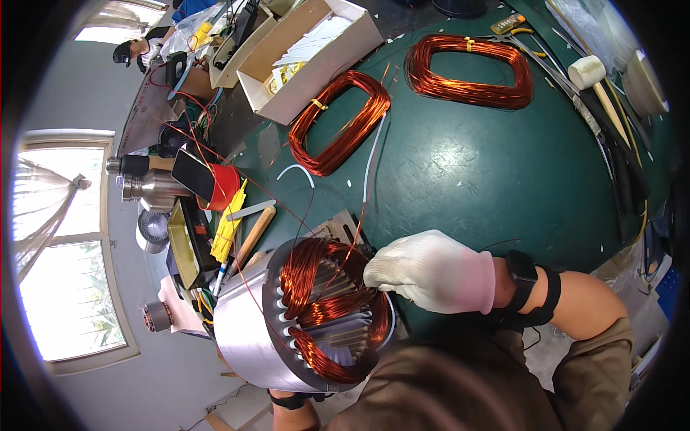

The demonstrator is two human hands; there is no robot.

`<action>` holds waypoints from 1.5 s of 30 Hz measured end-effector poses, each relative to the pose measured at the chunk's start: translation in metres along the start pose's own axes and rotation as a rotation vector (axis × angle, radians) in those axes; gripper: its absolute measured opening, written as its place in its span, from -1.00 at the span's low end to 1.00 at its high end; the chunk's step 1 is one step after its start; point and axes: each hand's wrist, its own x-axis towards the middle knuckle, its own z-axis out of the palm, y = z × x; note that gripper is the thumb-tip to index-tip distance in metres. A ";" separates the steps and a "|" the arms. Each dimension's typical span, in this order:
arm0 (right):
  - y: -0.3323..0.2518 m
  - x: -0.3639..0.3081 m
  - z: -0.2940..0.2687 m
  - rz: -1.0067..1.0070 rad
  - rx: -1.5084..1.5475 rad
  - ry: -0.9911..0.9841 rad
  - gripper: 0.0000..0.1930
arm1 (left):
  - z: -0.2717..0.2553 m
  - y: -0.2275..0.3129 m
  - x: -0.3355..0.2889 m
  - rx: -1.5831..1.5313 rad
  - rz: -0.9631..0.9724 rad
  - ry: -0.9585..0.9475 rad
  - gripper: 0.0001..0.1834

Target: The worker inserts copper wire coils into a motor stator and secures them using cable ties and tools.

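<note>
A silver motor stator (244,316) lies on its side at the table's near edge, its open end toward the right. Copper windings (309,276) loop out of its slots, which have white liners. My right hand (431,273), in a white knitted glove, is closed at the right rim of these windings, its fingertips bent onto the copper wire. Of my left arm only the wrist (287,402) with a black band shows below the stator; the stator hides my left hand. Thin red wires run from the windings up to the left.
Two tied copper coils (471,72) (338,126) lie farther back, beside a cardboard box (309,57) of white strips. A mallet (600,86) and pliers are at right. Left are yellow strips (228,223), a red cup (223,187), a phone and metal bottles. Another person (144,50) is far left.
</note>
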 end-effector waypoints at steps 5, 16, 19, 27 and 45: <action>-0.013 0.004 -0.013 0.392 0.191 -0.060 -0.80 | 0.008 0.002 0.004 0.019 0.000 0.009 -0.65; -0.034 0.024 -0.008 0.448 -0.283 -0.176 -0.83 | 0.017 0.030 0.031 0.035 0.060 0.095 -0.65; -0.039 0.023 0.007 0.467 -0.582 -0.144 -0.79 | 0.019 0.039 0.052 0.030 0.084 0.143 -0.65; -0.035 0.009 0.021 0.234 -0.651 0.119 -0.52 | 0.011 0.062 0.084 -0.073 0.183 0.352 -0.65; -0.050 0.025 0.043 0.045 -0.789 0.254 -0.74 | 0.003 0.036 0.089 -0.182 0.259 0.445 -0.48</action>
